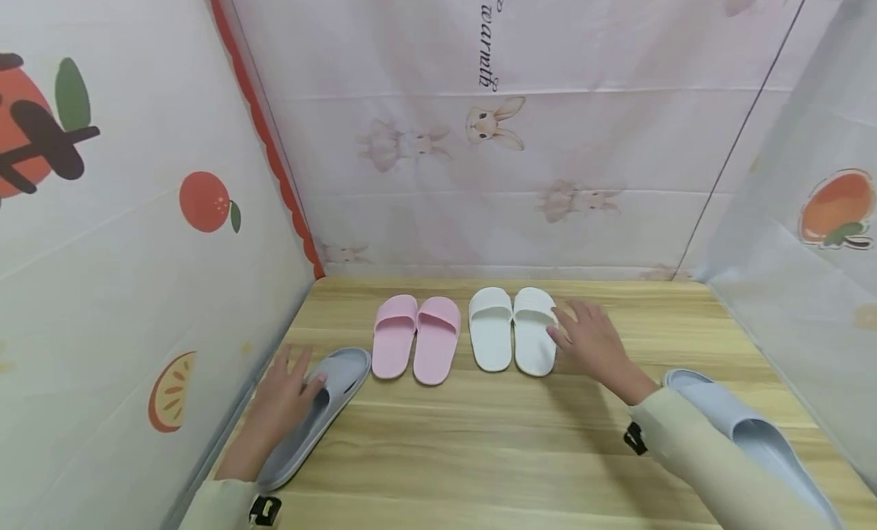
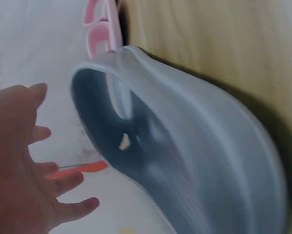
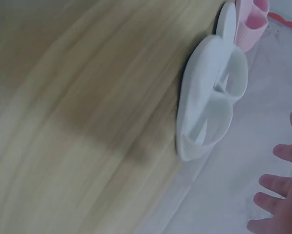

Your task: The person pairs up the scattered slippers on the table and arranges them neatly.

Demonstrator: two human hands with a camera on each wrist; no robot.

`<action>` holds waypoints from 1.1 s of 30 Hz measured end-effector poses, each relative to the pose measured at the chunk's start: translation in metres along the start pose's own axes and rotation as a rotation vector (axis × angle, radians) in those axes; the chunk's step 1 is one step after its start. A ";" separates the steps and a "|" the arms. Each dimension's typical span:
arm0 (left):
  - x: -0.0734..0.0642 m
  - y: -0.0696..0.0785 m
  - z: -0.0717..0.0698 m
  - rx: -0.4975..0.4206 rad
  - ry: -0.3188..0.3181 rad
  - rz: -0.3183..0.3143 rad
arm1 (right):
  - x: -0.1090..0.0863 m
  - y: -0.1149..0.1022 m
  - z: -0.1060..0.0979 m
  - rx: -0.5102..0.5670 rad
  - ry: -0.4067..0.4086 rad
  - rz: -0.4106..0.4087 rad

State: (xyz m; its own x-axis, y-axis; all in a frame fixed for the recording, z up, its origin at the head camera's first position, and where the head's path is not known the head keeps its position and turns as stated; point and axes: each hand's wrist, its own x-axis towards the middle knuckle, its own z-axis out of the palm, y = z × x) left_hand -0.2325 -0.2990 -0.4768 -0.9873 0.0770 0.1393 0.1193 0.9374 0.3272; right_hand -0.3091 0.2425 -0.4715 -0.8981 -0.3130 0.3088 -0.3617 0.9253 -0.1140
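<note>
My left hand hovers over a grey slipper at the left of the wooden surface, its fingers spread and relaxed. In the left wrist view that slipper lies beside the hand, its foot opening facing the camera. At the right edge of a pair of white slippers, my right hand reaches out with loosely spread fingers. The right wrist view has a gap between those fingers and the white pair. A pair of pink slippers sits just left of the white ones.
Another grey slipper lies at the right, partly behind my right sleeve. The wooden surface is bounded by a rabbit-print sheet at the back and fruit-print sheets at both sides.
</note>
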 end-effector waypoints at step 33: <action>-0.016 0.001 0.021 -0.050 -0.197 -0.102 | -0.187 0.133 -0.046 0.062 -0.257 0.426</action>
State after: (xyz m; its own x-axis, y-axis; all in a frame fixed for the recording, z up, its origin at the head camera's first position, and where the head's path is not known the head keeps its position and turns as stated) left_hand -0.2191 -0.2919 -0.4985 -0.9954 0.0517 -0.0805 0.0176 0.9262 0.3767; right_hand -0.1779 0.4342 -0.5010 -0.9990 0.0401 -0.0195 0.0436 0.9703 -0.2380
